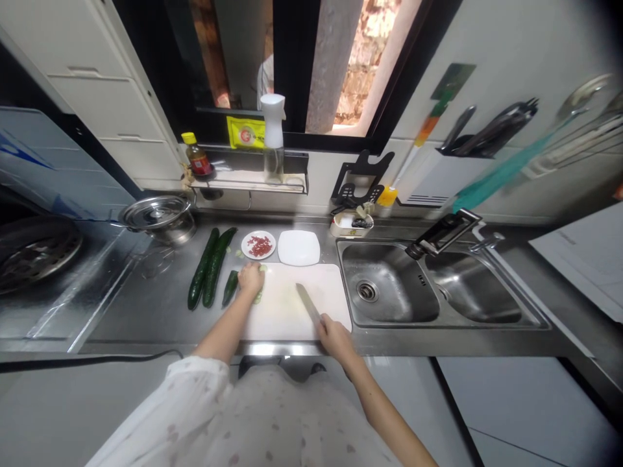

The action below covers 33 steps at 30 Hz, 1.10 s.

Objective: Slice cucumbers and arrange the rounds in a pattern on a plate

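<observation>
My right hand [335,336] grips the handle of a kitchen knife [307,301], its blade pointing away over the white cutting board [302,327]. My left hand [250,277] is at the board's left edge, fingers curled downward. Pale green cucumber slices [258,298] show beside and under it; what its fingers hold is hidden. Just left of that hand lies a short cut cucumber piece [230,288]. Two long whole cucumbers [210,269] rest side by side further left on the counter.
Behind the board stand a plate [248,250] with small red pieces and a white square plate [298,248]. A double sink [394,285] is to the right. At the back left sits a lidded steel pot [168,224]. A spray bottle [273,146] stands on the shelf.
</observation>
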### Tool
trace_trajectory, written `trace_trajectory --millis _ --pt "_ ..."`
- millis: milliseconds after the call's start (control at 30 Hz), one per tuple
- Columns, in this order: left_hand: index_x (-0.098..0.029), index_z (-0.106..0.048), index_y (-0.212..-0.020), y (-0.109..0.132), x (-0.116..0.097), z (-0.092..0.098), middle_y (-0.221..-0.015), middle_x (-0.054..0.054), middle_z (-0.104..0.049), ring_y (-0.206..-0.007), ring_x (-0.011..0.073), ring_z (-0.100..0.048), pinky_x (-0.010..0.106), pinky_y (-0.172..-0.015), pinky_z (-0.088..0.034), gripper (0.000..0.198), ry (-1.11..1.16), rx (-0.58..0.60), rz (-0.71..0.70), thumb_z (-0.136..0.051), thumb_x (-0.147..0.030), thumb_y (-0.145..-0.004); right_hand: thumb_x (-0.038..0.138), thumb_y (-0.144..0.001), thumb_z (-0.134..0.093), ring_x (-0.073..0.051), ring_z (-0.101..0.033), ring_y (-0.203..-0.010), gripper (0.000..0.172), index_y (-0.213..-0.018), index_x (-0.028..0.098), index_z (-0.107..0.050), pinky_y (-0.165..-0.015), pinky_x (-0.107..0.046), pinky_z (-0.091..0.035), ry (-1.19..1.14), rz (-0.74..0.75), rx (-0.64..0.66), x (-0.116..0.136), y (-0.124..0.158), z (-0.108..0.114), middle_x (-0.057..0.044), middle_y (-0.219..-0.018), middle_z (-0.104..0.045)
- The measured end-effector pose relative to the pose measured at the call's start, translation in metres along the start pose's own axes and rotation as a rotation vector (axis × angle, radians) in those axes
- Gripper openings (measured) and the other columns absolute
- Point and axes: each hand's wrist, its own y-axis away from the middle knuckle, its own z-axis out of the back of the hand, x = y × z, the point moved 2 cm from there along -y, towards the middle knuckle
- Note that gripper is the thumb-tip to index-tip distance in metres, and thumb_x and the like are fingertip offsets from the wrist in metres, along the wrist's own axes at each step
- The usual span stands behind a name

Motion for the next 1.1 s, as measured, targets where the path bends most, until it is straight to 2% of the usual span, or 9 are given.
trace_trajectory --millis 333,533,633,767,967,1100 --pt "-0.02 -0.065 -0.106 0.0 -0.005 0.004 -0.105 0.012 -0.066 -0.099 0.0246 -0.06 0.033 -0.086 -0.041 0.026 0.027 -0.06 0.006 -0.048 -0.024 -0.087 0.032 -0.097 -0.035 -0.015 -0.059 -0.078 0.022 -0.102 0.022 -0.054 -0.058 -0.026 -0.022 -0.006 -0.014 -0.002 -0.001 -0.001 0.0 -0.003 -0.088 -0.067" --pt "-0.021 -0.067 -0.101 0.003 -0.009 0.006 -0.096 0.008 -0.071 -0.088 0.0205 -0.063 0.028 -0.078 -0.043 0.023 0.185 -0.002 0.041 -0.055 -0.031 -0.084 0.031 -0.097 -0.035 -0.015 -0.06 -0.08 0.022 -0.102 0.021 -0.054 -0.058 -0.026 -0.021 -0.002 -0.005 -0.003 -0.001 -0.001 -0.001 -0.004 -0.089 -0.068" --pt "-0.02 -0.069 -0.097 0.008 -0.013 0.002 -0.096 0.006 -0.072 -0.087 0.0172 -0.063 0.025 -0.077 -0.043 0.021 0.288 0.05 -0.018 -0.056 -0.023 -0.081 0.031 -0.098 -0.034 -0.015 -0.06 -0.079 0.023 -0.102 0.021 -0.054 -0.059 -0.026 -0.023 -0.005 -0.004 -0.014 -0.001 0.0 -0.002 -0.004 -0.089 -0.068" --pt "-0.016 -0.072 -0.094 0.015 -0.019 -0.005 -0.092 0.006 -0.072 -0.083 0.0155 -0.063 0.023 -0.076 -0.045 0.022 0.365 0.191 -0.12 -0.055 -0.017 -0.078 0.031 -0.097 -0.036 -0.015 -0.06 -0.079 0.022 -0.103 0.021 -0.054 -0.06 -0.025 -0.024 -0.01 0.0 -0.006 0.0 0.001 -0.001 -0.004 -0.09 -0.068" --pt "-0.015 -0.073 -0.081 0.024 -0.033 -0.008 -0.083 0.006 -0.072 -0.078 0.0165 -0.063 0.023 -0.073 -0.045 0.016 0.237 0.385 -0.341 -0.059 -0.02 -0.074 0.032 -0.097 -0.036 -0.016 -0.06 -0.082 0.023 -0.104 0.021 -0.054 -0.06 -0.025 -0.025 0.0 -0.007 -0.007 -0.003 0.004 -0.004 -0.005 -0.092 -0.067" --pt "-0.018 -0.072 -0.072 0.032 -0.042 -0.016 -0.079 0.006 -0.071 -0.079 0.0179 -0.063 0.023 -0.074 -0.045 0.011 0.162 0.408 -0.437 -0.06 -0.019 -0.07 0.031 -0.097 -0.036 -0.015 -0.059 -0.081 0.022 -0.102 0.021 -0.055 -0.06 -0.025 -0.024 -0.01 -0.011 -0.022 -0.007 0.005 -0.008 -0.004 -0.089 -0.067"
